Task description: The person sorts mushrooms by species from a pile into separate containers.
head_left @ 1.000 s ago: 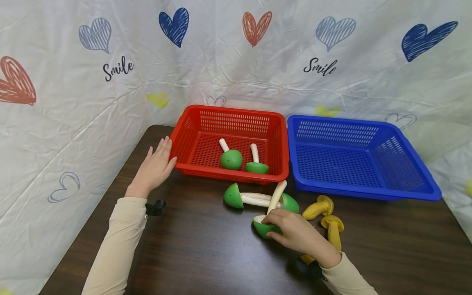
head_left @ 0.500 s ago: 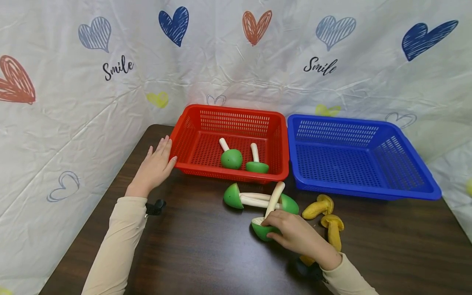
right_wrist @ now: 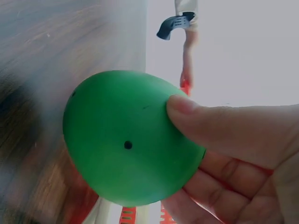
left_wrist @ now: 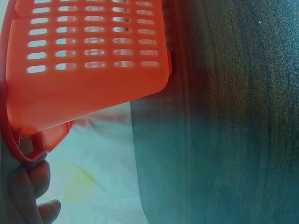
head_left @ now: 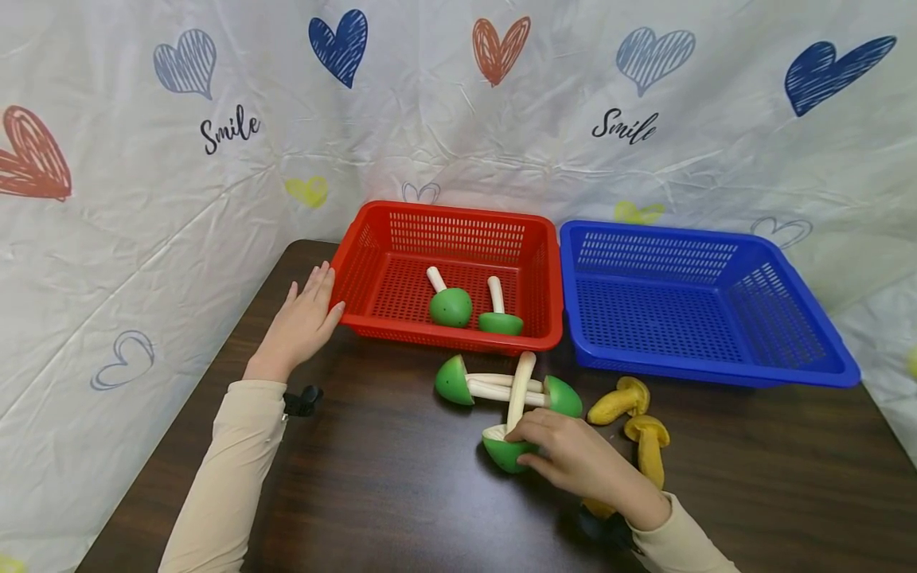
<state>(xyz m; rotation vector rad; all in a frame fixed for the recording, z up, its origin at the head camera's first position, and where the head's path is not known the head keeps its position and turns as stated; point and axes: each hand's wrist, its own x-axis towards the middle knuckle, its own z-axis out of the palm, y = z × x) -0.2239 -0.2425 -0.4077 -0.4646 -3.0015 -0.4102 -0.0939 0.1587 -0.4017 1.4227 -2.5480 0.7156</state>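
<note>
Between thumb and fingers my right hand (head_left: 573, 454) pinches a toy mushroom by its green cap (head_left: 507, 454). Its pale stem (head_left: 520, 386) points toward the red basket (head_left: 430, 338) and overlaps two more green-capped mushrooms (head_left: 453, 380) lying on the table. The right wrist view shows the rounded green cap (right_wrist: 126, 135) up close, my thumb (right_wrist: 219, 121) pressed on its side. My left hand (head_left: 299, 322) rests with straight fingers against the red basket's left side; fingertips (left_wrist: 39, 179) show by the rim in the left wrist view. Two green-capped mushrooms (head_left: 450, 307) lie inside that basket.
A blue basket (head_left: 702, 368) stands right beside the red one. Yellow mushrooms (head_left: 619, 400) lie on the dark wooden table (head_left: 387, 493) near my right hand, one partly hidden under the wrist. A white cloth with hearts (head_left: 458, 119) hangs behind.
My right hand has turned the pinched mushroom: its stem has swung left and stands more upright in the head view, and its cap has shifted slightly left. My left hand stays put.
</note>
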